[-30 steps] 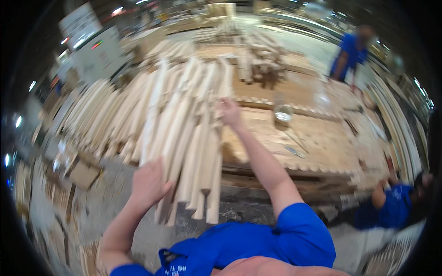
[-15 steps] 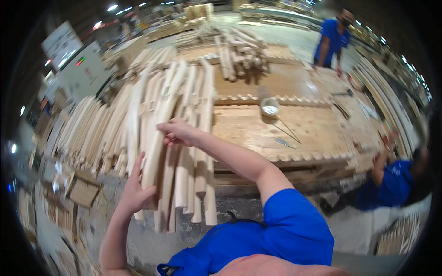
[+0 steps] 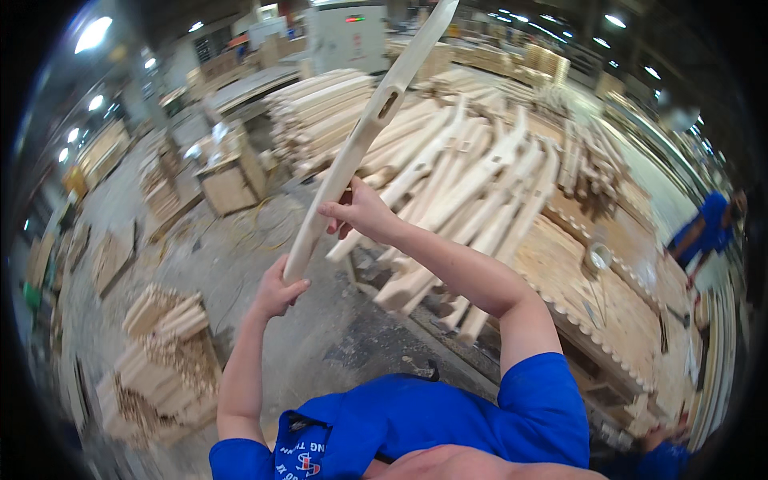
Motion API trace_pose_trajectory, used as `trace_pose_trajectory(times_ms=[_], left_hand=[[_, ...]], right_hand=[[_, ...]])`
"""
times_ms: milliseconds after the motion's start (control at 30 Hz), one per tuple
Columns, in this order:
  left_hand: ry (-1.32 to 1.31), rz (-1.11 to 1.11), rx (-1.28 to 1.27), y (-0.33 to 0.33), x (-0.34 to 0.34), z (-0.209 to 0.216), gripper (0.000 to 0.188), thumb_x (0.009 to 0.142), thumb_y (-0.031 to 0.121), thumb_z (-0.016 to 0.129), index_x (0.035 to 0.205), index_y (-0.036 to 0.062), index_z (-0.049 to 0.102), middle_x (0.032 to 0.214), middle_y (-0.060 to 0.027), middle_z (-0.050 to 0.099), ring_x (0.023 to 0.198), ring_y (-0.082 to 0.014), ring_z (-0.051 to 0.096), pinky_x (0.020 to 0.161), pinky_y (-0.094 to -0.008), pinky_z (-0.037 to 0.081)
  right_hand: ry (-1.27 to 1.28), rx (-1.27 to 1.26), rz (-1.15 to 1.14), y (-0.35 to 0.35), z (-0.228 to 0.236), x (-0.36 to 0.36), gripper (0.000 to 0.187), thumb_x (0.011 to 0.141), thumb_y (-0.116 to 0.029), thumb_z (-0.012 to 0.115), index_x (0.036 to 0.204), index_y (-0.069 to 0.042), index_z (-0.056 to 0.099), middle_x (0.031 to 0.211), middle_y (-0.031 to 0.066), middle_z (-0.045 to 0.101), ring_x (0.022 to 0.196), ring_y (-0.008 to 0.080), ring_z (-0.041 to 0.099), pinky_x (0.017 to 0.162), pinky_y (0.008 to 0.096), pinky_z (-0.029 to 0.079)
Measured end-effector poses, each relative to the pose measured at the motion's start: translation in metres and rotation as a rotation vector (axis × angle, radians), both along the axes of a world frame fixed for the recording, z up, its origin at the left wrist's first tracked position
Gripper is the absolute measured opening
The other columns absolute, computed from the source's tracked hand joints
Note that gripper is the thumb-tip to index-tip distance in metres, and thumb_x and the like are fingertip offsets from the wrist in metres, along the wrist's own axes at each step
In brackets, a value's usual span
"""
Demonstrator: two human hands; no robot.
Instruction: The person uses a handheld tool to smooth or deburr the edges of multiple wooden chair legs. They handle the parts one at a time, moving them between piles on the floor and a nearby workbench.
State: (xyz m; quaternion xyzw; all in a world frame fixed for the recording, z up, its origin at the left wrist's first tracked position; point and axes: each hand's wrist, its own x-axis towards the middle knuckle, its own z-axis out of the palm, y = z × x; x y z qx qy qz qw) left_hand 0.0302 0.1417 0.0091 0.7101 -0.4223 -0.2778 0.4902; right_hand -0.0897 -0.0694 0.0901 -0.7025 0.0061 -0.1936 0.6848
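Observation:
A long pale wooden chair leg or post (image 3: 350, 148), slightly curved and with an oblong slot cut in it, is raised at a slant in front of me. My left hand (image 3: 280, 290) is wrapped round its lower end. Higher up the shaft, my right hand (image 3: 358, 212) grips the same piece between thumb and fingers. To the right of the hands lies a loose pile of similar wooden pieces (image 3: 480, 188), some with slots, their near ends sticking out past the table edge.
Behind the pile are stacked wooden pieces (image 3: 320, 112) and a grey cabinet (image 3: 348, 40). A worktable (image 3: 552, 260) with scalloped edges holds a white pot (image 3: 598, 256). Short wood blocks (image 3: 164, 360) stand on the floor at left, near a wooden crate (image 3: 228, 180). A co-worker (image 3: 708, 228) is at far right.
My view has swung left. The wooden piece has been lifted off the pile and moved left, over the floor, with both hands now closed round it.

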Motion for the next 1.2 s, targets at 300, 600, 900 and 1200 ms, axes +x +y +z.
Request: trace_pose_trajectory(times_ms=[300, 600, 900, 1200], left_hand=[[0.272, 0.453, -0.141, 0.226, -0.011, -0.140, 0.048, 0.072, 0.008, 0.060, 0.115, -0.0035, 0.042, 0.070, -0.0033, 0.051, 0.050, -0.0091, 0.048, 0.044, -0.0250, 0.040], [0.653, 0.678, -0.182, 0.400, -0.080, -0.185, 0.050, 0.071, 0.005, 0.059, 0.118, -0.0010, 0.042, 0.073, -0.0045, 0.053, 0.054, -0.0109, 0.051, 0.048, -0.0258, 0.043], [0.355, 1.429, 0.208, 0.439, -0.151, -0.207, 0.042, 0.064, 0.018, 0.064, 0.096, -0.0009, 0.046, 0.070, -0.0169, 0.057, 0.053, -0.0240, 0.058, 0.049, -0.0343, 0.047], [0.390, 1.966, 0.342, 0.492, -0.158, -0.249, 0.040, 0.063, 0.014, 0.061, 0.096, -0.0007, 0.044, 0.071, -0.0196, 0.056, 0.053, -0.0292, 0.059, 0.045, -0.0380, 0.047]], right_hand=[[0.393, 0.166, 0.455, 0.197, -0.086, 0.116, 0.035, 0.080, -0.018, 0.062, 0.103, 0.003, 0.045, 0.085, 0.0124, 0.058, 0.062, 0.0175, 0.063, 0.050, 0.0273, 0.052], [0.583, 0.118, 0.858, 0.390, -0.181, 0.148, 0.035, 0.079, -0.018, 0.060, 0.105, 0.003, 0.047, 0.082, 0.0095, 0.059, 0.063, 0.0149, 0.061, 0.052, 0.0249, 0.050], [0.878, -0.307, 1.371, 0.508, -0.295, 0.156, 0.036, 0.082, -0.026, 0.055, 0.106, 0.000, 0.050, 0.090, 0.0115, 0.059, 0.066, 0.0203, 0.064, 0.054, 0.0288, 0.052], [1.077, -0.374, 1.254, 0.512, -0.349, 0.319, 0.040, 0.087, -0.036, 0.052, 0.106, -0.001, 0.051, 0.095, 0.0116, 0.059, 0.067, 0.0208, 0.063, 0.053, 0.0295, 0.051]])
